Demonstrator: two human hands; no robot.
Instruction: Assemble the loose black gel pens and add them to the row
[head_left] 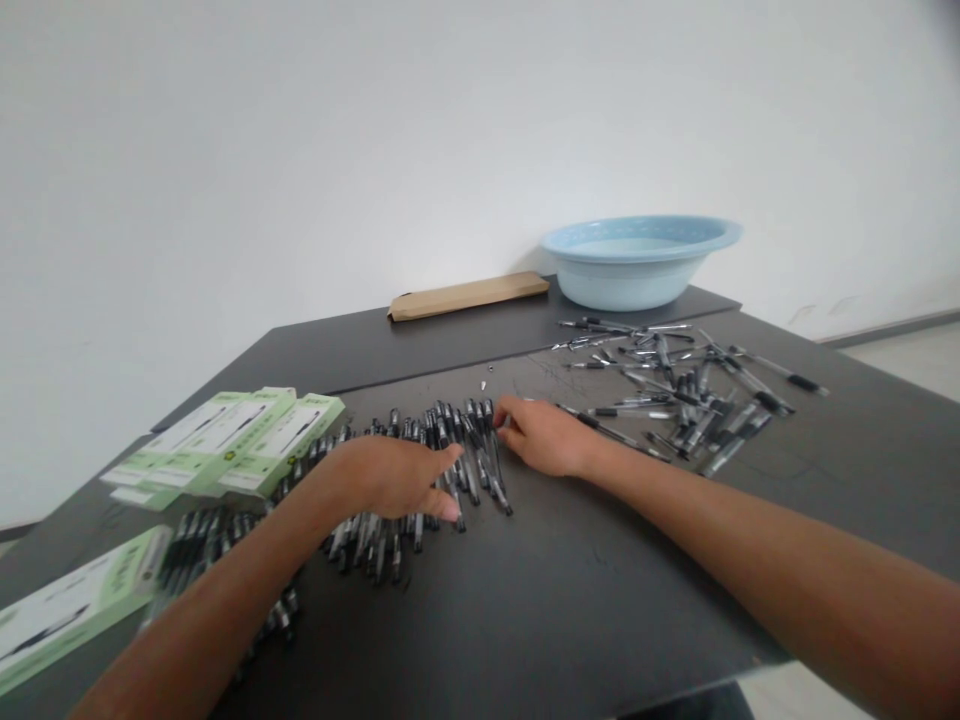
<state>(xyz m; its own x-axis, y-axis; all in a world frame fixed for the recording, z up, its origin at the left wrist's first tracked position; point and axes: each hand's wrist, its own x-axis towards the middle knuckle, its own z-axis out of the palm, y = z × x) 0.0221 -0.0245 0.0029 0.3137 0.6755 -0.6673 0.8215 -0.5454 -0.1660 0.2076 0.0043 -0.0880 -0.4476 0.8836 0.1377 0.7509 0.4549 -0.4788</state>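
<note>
My left hand [401, 475] lies palm down over a dense row of clear gel pens [375, 540] with black grips, its thumb and forefinger apart. Some pens disappear under that palm. At the right end of the row, my right hand [544, 435] has its fingers curled in beside the tips of the last pens [487, 455]. Whether anything is pinched between those fingertips is too small to tell. To the right, a loose heap of similar pens [697, 400] points in many directions on the dark table [540, 590].
Several green-and-white pen boxes [281, 445] lie stacked at the left, and another box [82, 600] is nearer me. A flat brown cardboard piece [469, 296] and a light blue basin [630, 282] stand at the back against the wall. Small bits [484, 385] lie behind the row.
</note>
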